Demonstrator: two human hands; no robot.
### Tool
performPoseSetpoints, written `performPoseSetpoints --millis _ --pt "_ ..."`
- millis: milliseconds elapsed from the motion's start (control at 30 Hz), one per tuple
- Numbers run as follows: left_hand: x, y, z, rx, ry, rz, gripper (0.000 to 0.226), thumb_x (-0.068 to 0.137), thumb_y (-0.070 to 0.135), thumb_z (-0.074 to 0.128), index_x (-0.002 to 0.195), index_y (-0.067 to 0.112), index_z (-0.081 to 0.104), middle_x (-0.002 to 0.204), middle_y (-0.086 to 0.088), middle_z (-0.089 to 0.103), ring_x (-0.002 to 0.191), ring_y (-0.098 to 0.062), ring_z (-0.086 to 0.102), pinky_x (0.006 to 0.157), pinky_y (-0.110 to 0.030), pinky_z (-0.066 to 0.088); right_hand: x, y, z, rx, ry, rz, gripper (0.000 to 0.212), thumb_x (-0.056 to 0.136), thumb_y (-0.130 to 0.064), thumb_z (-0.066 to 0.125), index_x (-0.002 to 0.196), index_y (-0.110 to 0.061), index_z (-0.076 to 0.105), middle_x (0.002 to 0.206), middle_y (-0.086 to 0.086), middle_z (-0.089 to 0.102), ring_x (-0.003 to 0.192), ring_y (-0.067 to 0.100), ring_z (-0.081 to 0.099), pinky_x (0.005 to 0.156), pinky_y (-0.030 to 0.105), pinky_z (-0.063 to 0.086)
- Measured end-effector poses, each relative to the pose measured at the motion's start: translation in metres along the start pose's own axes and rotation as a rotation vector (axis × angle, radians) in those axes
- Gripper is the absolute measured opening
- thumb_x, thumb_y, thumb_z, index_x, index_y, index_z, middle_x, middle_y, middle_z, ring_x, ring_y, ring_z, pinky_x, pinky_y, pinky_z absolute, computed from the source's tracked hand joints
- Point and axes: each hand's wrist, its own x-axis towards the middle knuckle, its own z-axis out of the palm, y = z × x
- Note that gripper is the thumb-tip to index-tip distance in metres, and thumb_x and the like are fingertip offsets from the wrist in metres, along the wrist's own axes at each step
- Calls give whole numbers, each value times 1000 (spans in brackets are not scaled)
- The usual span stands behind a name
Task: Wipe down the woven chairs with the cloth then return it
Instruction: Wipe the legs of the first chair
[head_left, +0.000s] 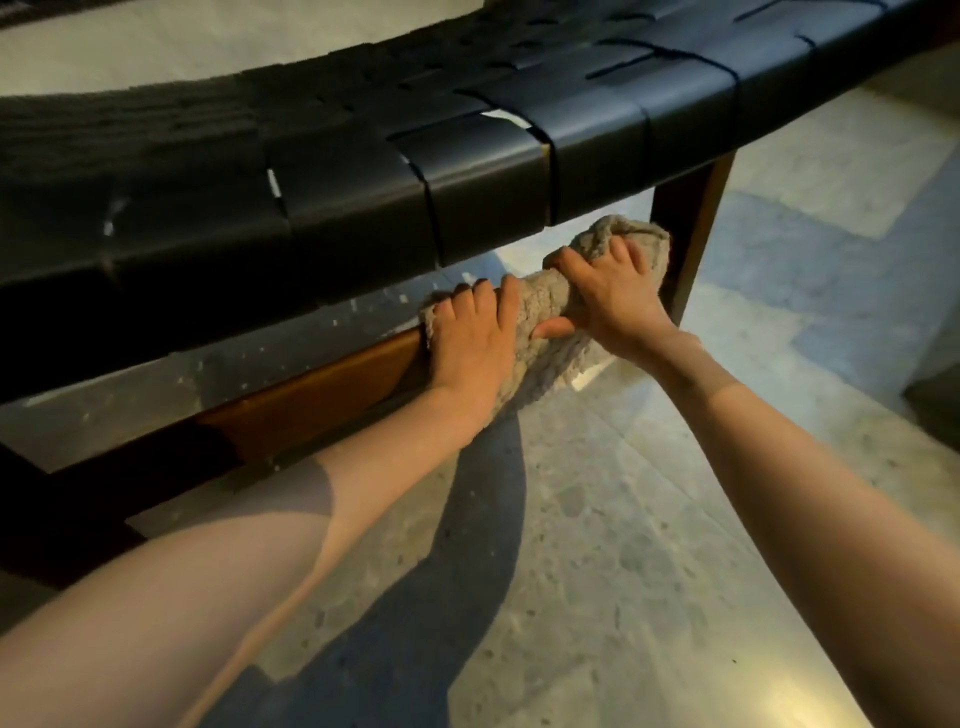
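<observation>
A chair with a seat of black woven straps (483, 171) fills the upper half of the view. Below the seat runs a brown wooden crossbar (311, 395), ending at a dark wooden leg (691, 228) on the right. A beige terry cloth (545, 306) is bunched over the crossbar's right end. My left hand (472, 343) grips the cloth's left part on the bar. My right hand (608, 296) grips the cloth's right part, close to the leg. Part of the cloth hangs below my hands.
The floor (597, 545) is pale speckled stone with grey and cream tiles. Shadows of my arms fall across it. A dark frame member of the chair (62, 525) runs along the lower left.
</observation>
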Motion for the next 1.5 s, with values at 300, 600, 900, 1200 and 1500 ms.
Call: performPoseSetpoints --millis 300,600,900,1200,1500 --pt "34 37 -4 46 36 63 98 84 40 61 142 8 -12 121 -17 40 102 -26 46 84 -37 40 5 46 -2 28 80 74 88 57 -87 46 118 -24 53 105 9 56 104 30 46 105 45 24" --pt "8 5 -5 51 72 111 91 93 45 51 147 11 -14 120 -14 43 100 -23 49 80 -32 42 8 14 -3 -54 -1 61 86 62 -75 63 124 -18 49 121 16 52 118 36 42 109 50 19" --pt "-87 -89 12 243 171 83 88 83 65 49 151 19 18 103 3 59 83 -12 56 70 -26 44 -8 -102 7 -52 35 -68 86 69 -78 56 128 -15 48 122 17 53 118 35 45 109 50 21" --pt "-179 -170 14 89 92 -81 85 78 47 69 146 10 32 107 -10 60 90 -26 60 78 -36 49 -20 -228 20 -54 22 -150 82 69 -74 60 125 -16 48 122 16 53 116 36 44 107 53 20" --pt "-231 -203 4 -259 -32 -202 65 84 -5 46 146 2 26 142 -22 41 131 -37 41 110 -44 33 -32 -312 24 -25 59 -294 62 82 -60 54 122 -13 48 118 16 53 110 35 48 103 51 28"
